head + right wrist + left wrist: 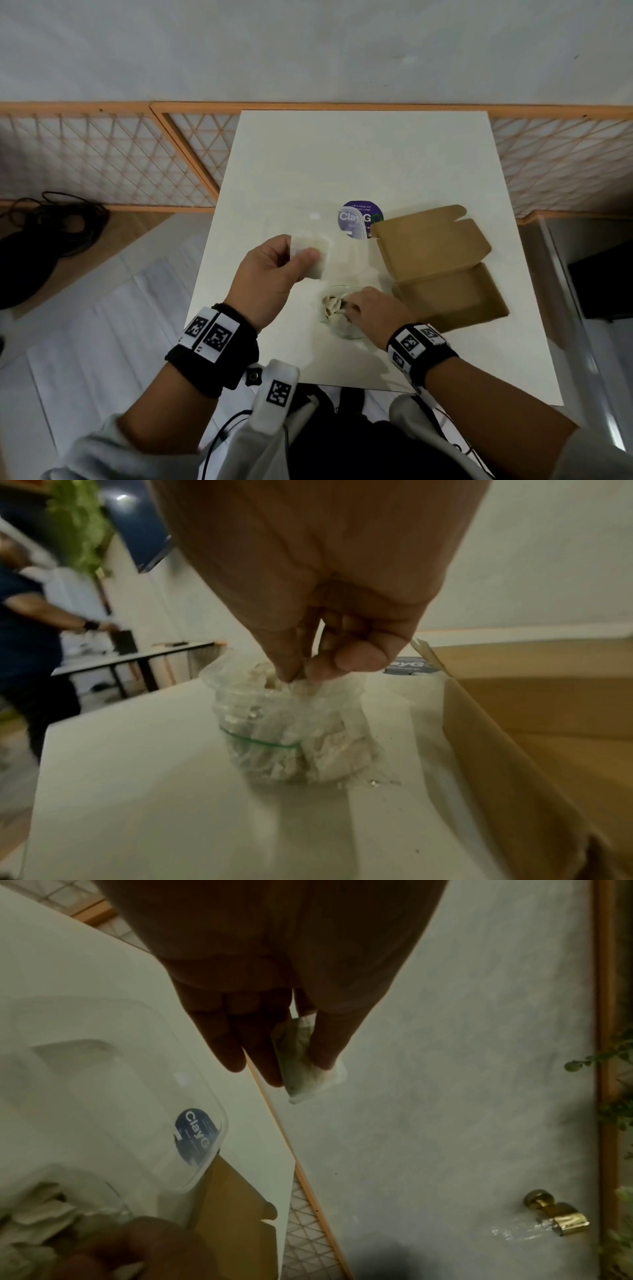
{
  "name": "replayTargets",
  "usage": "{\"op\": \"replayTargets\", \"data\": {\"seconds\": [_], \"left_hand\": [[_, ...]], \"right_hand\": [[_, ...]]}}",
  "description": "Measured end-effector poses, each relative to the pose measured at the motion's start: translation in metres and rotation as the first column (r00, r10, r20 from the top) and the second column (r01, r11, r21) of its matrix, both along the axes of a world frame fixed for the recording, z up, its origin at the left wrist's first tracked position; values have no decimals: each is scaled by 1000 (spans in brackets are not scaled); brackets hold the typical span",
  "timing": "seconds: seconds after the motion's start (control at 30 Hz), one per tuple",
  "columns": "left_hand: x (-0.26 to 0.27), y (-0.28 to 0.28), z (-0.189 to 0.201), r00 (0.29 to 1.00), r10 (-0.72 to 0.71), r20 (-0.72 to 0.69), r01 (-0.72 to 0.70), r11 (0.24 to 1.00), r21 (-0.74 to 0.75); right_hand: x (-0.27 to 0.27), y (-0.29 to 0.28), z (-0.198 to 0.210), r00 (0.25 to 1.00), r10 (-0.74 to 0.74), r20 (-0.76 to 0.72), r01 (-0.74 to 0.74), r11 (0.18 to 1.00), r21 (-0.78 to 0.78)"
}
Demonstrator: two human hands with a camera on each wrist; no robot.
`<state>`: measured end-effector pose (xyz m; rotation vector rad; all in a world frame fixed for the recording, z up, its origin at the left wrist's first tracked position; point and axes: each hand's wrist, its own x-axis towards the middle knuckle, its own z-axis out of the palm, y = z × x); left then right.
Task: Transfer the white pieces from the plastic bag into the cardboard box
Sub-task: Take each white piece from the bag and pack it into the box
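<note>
- While the left hand (274,270) hangs raised over the table's 9 o'clock side, its thumb and fingers (263,1053) pinch one white piece (310,255), a flat soft packet; grip clamped on it, clear of the table (342,154).
- Left wrist view confirms: thumb on one face of the packet, fingers behind it, the packet's lower end sticking out past the fingertips.
- Right hand (371,313) is down at the mouth of the plastic bag (274,723); thumb and forefinger pressed together on a bit of the bag's contents or film, can't tell which. Grip is closed on something there.
- Bag sits upright near the table's 6 o'clock edge, packed with more white pieces (329,748); green band (260,741) around its middle.
- Cardboard box (445,274) lies open just at the bag's 3 o'clock, lid flap folded back toward 12 o'clock. Inside mostly in view, nothing white seen in the visible part.
- Clear plastic lid (113,1096) lies flat at the bag's 12 o'clock, a purple round sticker (361,219) under its far corner, touching the box flap's edge.
- Off the table: wooden lattice panels (102,154) along 12 o'clock, black cables (58,222) on the floor at 9 o'clock.
- Right wrist view: another person (31,620) stands at a second table in the background, blurred.
</note>
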<state>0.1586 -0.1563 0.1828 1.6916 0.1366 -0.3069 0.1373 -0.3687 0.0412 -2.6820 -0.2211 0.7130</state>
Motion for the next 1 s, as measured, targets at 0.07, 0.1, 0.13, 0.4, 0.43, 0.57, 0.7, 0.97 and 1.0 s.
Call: {"op": "replayTargets", "data": {"seconds": [0.07, 0.1, 0.13, 0.4, 0.43, 0.57, 0.7, 0.97, 1.0], "left_hand": [[-4, 2, -3, 1000, -5, 2, 5, 1000, 22], [-5, 4, -5, 1000, -8, 0, 8, 999, 35], [-7, 5, -9, 1000, -15, -6, 16, 999, 50], [-16, 13, -30, 995, -47, -85, 59, 989, 139], [-17, 13, -31, 994, -58, -90, 72, 985, 158], [-20, 10, -31, 988, -119, -99, 134, 977, 166], [-21, 4, -26, 972, -222, -84, 232, 960, 153], [-22, -17, -2, 912, -407, -53, 409, 912, 25], [-22, -21, 3, 919, -393, -44, 392, 920, -20]], "right_hand": [[-1, -8, 0, 994, -104, -15, 105, 990, 91], [-2, -13, 0, 988, -154, -24, 156, 978, 140], [-3, -17, 2, 980, -193, -44, 198, 962, 188], [-2, -36, 27, 901, -415, -129, 423, 768, 481], [-2, -36, 31, 882, -449, -142, 453, 724, 521], [0, -36, 53, 838, -526, -145, 489, 605, 628], [-1, -36, 79, 862, -495, -113, 427, 587, 688], [-1, -31, 135, 921, -372, 112, 126, 560, 819], [-1, -31, 142, 922, -367, 126, 108, 554, 825]]}}
